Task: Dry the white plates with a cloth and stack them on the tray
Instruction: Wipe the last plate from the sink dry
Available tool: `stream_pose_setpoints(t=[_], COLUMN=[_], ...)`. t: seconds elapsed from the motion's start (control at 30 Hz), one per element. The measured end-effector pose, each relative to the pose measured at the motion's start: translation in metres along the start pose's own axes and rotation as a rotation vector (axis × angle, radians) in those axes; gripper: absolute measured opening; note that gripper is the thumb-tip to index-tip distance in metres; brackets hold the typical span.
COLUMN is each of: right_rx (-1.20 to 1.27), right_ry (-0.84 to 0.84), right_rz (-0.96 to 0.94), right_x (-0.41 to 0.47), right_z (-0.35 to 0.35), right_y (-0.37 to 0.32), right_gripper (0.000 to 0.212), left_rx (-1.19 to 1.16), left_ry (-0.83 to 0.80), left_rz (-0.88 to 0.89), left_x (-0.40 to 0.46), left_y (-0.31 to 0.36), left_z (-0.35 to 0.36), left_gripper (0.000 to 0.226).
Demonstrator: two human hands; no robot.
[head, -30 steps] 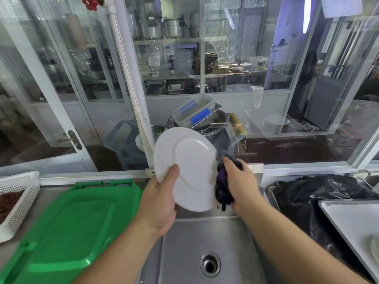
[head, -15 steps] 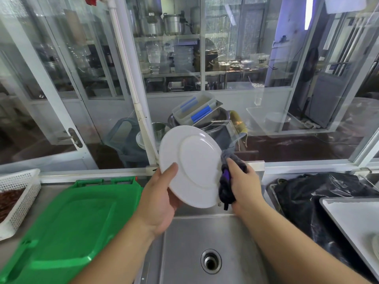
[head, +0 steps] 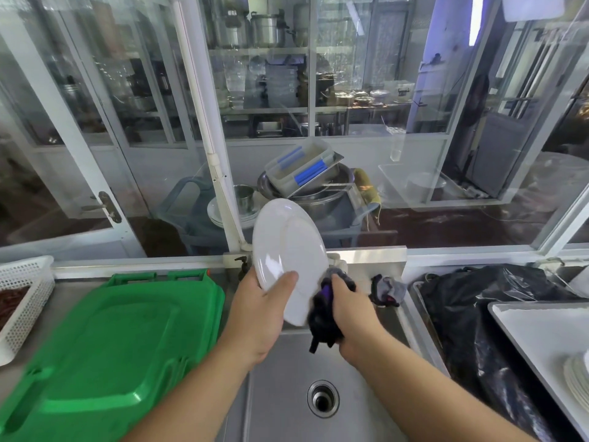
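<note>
At frame centre above the sink (head: 318,362), the white plate (head: 288,250) is gripped at its lower rim by the left hand (head: 258,317) while the dark cloth (head: 323,314), bunched in the right hand (head: 353,314), is best wiped around the rim before stacking on the lower-right tray (head: 541,339).
</note>
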State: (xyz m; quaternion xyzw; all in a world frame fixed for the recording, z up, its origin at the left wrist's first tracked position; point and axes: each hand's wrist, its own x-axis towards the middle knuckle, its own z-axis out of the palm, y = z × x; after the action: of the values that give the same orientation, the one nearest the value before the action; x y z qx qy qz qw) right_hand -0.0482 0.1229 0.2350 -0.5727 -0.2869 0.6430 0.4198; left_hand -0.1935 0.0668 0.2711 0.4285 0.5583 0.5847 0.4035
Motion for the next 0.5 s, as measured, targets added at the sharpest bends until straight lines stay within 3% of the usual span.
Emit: stream_pose_setpoints(t=[0.13, 0.27, 0.4, 0.5], right_rx=[-0.189, -0.293, -0.095, 0.087], right_ry=[-0.047, -0.286, -0.115, -0.037], right_rz=[0.014, 0.063, 0.044, 0.054], right_x=[-0.008, -0.026, -0.030, -0.033], right_z=[0.000, 0.001, 0.007, 0.005], right_y=[0.007, 0.011, 0.009, -0.007], right_gripper=[0.024, 0.020, 0.018, 0.024], left_rx=[0.191, 0.420, 0.573, 0.736], left_ry=[-0.049, -0.042, -0.126, -0.267], left_rz=[0.016, 0.109, 0.188, 0.331], left_x=[0.002, 0.002, 0.000, -0.004], left_y=[-0.011, -0.013, -0.008, -0.009], left_z=[-0.019, -0.031, -0.052, -0.062], left_gripper=[0.040, 0.057, 0.068, 0.036])
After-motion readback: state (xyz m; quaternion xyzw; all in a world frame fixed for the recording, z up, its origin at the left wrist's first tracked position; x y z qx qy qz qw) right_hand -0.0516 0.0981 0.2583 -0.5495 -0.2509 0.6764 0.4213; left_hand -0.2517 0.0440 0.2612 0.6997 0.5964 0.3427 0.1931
